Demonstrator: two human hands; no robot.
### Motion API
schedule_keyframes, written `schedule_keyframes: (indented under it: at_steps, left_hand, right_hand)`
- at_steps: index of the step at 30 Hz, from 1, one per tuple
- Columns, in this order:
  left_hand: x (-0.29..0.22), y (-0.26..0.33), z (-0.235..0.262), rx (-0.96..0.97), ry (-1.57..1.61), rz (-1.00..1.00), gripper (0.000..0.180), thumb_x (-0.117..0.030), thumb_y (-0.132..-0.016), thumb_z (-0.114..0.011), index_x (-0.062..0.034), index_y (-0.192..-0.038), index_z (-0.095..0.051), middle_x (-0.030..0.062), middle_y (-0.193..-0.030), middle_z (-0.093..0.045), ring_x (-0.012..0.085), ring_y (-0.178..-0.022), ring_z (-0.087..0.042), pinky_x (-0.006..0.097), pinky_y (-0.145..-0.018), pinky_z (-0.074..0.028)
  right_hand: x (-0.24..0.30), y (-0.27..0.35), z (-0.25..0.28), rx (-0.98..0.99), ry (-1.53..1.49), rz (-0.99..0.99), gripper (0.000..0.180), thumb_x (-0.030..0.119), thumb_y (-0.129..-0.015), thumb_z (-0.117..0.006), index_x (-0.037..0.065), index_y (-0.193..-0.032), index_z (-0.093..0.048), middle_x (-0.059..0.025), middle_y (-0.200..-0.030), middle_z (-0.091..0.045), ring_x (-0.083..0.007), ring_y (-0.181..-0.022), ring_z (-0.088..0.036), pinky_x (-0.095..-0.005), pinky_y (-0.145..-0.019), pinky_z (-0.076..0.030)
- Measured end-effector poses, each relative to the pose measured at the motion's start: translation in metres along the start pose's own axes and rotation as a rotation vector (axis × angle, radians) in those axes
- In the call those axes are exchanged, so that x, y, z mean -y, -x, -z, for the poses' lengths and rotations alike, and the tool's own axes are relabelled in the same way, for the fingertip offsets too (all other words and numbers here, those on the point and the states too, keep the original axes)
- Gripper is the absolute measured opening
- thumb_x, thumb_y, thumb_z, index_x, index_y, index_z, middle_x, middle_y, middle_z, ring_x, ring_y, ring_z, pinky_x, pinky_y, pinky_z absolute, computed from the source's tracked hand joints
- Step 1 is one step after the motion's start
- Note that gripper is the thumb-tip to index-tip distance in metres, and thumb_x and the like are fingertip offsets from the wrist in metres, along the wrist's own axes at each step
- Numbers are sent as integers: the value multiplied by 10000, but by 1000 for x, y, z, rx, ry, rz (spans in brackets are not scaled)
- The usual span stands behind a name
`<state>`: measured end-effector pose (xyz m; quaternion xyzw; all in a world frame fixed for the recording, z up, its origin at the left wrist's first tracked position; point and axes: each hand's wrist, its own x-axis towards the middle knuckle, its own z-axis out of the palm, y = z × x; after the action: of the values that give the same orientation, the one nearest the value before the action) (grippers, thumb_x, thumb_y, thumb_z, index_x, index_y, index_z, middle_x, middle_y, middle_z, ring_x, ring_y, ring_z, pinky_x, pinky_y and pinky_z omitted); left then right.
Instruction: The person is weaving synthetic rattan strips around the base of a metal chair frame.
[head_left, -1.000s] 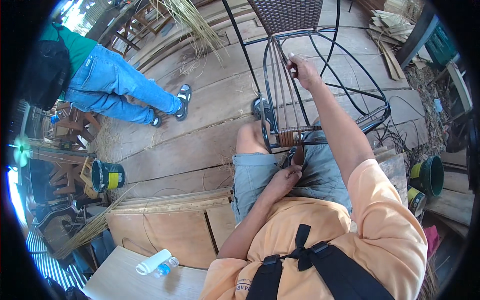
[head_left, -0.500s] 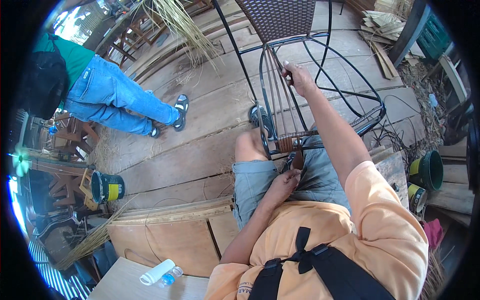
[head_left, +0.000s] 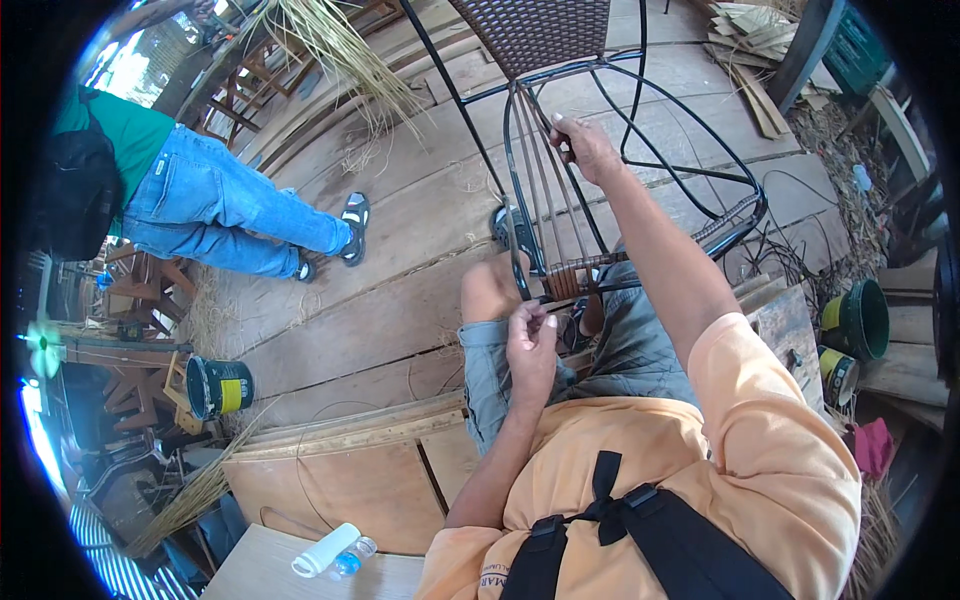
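Observation:
A chair with a black metal frame (head_left: pixel 745 165) and a brown woven back (head_left: pixel 535 40) stands before my knees. Several brown strands (head_left: pixel 548 190) run lengthwise over the left part of its seat, and a brown wrapped section (head_left: pixel 567 282) covers part of the front rail. My right hand (head_left: pixel 588 150) is raised over the seat beside the strands, fingers curled together; what they pinch, if anything, does not show. Close to the seat's front left corner, my left hand (head_left: pixel 532 350) is closed with thumb and fingers bent, its contents hidden.
A person in blue jeans (head_left: pixel 225 205) stands at the left on the plank floor (head_left: pixel 330 290). Pale strips (head_left: pixel 335 55) hang at the back. Dark buckets (head_left: pixel 218 387) sit on both sides. Beside me are a wooden box (head_left: pixel 340 485), a white tumbler (head_left: pixel 325 548) and a plastic bottle (head_left: pixel 352 558).
My left hand has risen from my lap to the front left corner of the seat. My right hand stays over the seat, fingers curled. The whole view has shifted slightly.

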<state>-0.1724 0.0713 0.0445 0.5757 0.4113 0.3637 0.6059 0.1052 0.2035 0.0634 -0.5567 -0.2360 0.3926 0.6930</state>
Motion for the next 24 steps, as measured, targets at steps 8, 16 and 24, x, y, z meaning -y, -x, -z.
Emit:
schedule_keyframes:
  at_steps: [8,16,24]
  left_hand:
    - [-22,-5,6,35,-588,-504,265,-12,-754,-613,-18,-1010,-546,136,-958,-546,281,-864,-534,355,-776,-450]
    - [-24,-3,-1,211,-840,-704,292,-115,-750,-631,-63,-1029,-563,96,-843,-594,260,-756,-586,355,-663,-464]
    - [-36,-8,-22,319,-1060,-584,419,-153,-763,-607,-11,-1143,-501,125,-673,-587,261,-593,-589,350,-536,-466]
  right_hand:
    - [-4,0,1,-18,-3,-7,263,277,-840,-586,55,-699,-579,-15,-637,-541,-90,-515,-454,-234,-432,-352]
    - [-9,-5,0,20,62,19,308,303,-837,-590,49,-663,-570,-17,-610,-528,-101,-469,-430,-241,-433,-340]
    - [-9,-5,0,54,222,-3,290,312,-847,-581,67,-692,-588,-2,-663,-549,-88,-574,-467,-224,-496,-367]
